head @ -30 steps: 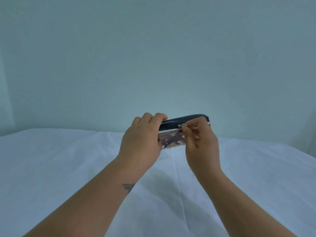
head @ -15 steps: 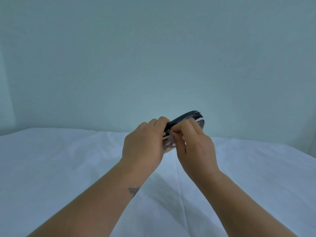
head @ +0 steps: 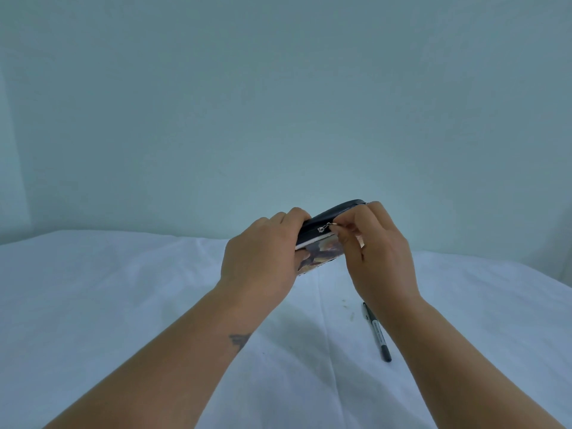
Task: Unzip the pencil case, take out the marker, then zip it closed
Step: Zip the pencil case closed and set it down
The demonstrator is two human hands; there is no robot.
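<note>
I hold a pencil case [head: 325, 250], black along the top with a patterned side, in the air above the white table. My left hand [head: 263, 255] wraps around its left end. My right hand [head: 374, 252] pinches the small metal zipper pull [head: 325, 227] near the left part of the case. A grey marker with a dark cap [head: 377, 332] lies on the cloth below my right wrist, pointing towards me. The right end of the case is hidden behind my right hand.
A white cloth [head: 123, 305] covers the table, with a crease running down the middle. A plain pale wall [head: 278, 103] stands close behind the table's far edge. A few small stains [head: 348, 311] mark the cloth beside the marker.
The right hand had slid the zipper pull left until both hands met, and it now sits slightly right again. The case has levelled out. The marker has come into view on the cloth.
</note>
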